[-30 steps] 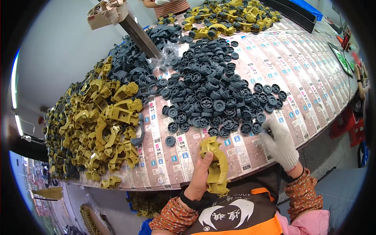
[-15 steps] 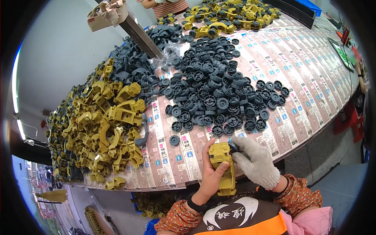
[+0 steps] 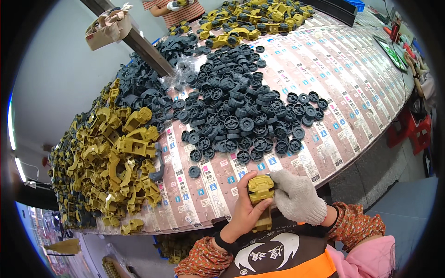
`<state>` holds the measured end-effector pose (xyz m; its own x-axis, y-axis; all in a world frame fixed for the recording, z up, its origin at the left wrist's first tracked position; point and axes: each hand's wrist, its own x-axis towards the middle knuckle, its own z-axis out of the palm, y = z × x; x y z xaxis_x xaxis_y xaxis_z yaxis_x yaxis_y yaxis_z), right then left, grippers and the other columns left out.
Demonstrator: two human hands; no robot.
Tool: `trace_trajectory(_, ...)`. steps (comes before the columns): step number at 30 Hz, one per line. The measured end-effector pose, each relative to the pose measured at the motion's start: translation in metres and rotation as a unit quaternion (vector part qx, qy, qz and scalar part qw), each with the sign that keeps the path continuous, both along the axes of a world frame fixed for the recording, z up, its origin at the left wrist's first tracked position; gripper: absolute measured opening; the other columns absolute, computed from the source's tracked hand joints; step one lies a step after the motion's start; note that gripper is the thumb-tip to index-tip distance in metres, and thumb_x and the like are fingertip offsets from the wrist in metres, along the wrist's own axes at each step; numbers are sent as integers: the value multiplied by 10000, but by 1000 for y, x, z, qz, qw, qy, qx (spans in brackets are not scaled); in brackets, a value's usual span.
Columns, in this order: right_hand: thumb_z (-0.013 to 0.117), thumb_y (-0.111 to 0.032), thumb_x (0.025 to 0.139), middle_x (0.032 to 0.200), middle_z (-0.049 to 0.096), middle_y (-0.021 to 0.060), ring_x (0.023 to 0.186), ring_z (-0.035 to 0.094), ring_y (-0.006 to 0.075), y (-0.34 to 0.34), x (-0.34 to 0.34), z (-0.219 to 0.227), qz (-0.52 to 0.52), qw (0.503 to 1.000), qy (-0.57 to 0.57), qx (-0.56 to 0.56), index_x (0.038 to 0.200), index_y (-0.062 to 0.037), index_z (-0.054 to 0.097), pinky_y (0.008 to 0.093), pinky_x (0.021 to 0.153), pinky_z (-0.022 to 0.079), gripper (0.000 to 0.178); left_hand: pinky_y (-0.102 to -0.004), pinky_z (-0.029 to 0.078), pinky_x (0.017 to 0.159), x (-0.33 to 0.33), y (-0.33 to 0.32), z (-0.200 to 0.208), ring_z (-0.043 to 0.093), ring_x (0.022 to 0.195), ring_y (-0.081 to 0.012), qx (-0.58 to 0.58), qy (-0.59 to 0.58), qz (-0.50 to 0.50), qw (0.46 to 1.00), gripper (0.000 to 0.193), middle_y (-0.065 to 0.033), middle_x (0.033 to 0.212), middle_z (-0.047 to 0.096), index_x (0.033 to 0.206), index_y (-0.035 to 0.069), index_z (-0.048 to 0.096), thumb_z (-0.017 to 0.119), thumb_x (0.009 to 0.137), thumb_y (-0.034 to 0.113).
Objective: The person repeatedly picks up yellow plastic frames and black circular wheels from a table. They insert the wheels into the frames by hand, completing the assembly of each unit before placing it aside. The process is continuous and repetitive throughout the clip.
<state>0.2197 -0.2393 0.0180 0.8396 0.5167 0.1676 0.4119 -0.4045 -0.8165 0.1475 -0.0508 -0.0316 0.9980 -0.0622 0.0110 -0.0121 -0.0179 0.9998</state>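
Observation:
My left hand (image 3: 248, 207), bare with a dark band at the wrist, is wrapped around a yellow plastic toy car body (image 3: 261, 189) close to my apron, at the table's front edge. My right hand (image 3: 299, 198) wears a whitish knit glove. Its fingers are closed and press against the car's right side, where a dark toy wheel sits almost wholly hidden by the glove. Just beyond my hands spreads a heap of dark grey toy wheels (image 3: 238, 104). One loose wheel (image 3: 194, 171) lies apart, nearer to me.
Yellow car bodies (image 3: 123, 155) are piled on the left, dark grey parts (image 3: 143, 88) behind them. A metal post (image 3: 146, 48) with a carton (image 3: 109, 30) rises there. Cars with wheels (image 3: 255, 23) lie at the far end, near another person (image 3: 174, 11). A red stool (image 3: 419, 132) stands right.
The toy car has turned in my left hand, so its end faces me more. My gloved fingers have closed in on its side, covering the wheel. The whole view has shifted right.

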Motion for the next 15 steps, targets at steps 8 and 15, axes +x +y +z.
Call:
trace_trajectory(8, 622, -79, 899, 831, 705, 241, 825, 731, 415, -24, 33, 5, 12, 994, 108, 22, 1024, -40, 723, 484, 733, 579, 165, -370, 480, 1075, 10, -4, 0, 587, 1232, -210, -26, 27, -42, 998, 814, -102, 1371, 543, 1611, 121, 253, 773, 990, 207)
trace_trajectory(15, 736, -88, 831, 944, 656, 175, 891, 665, 388, -34, 91, 5, -76, 939, -219, -256, 982, -60, 705, 495, 759, 534, 157, -353, 519, 1039, 21, 14, 8, 585, 1212, -182, -236, 88, 88, 964, 830, -60, 1421, 537, 1671, 197, 223, 736, 1018, 190)
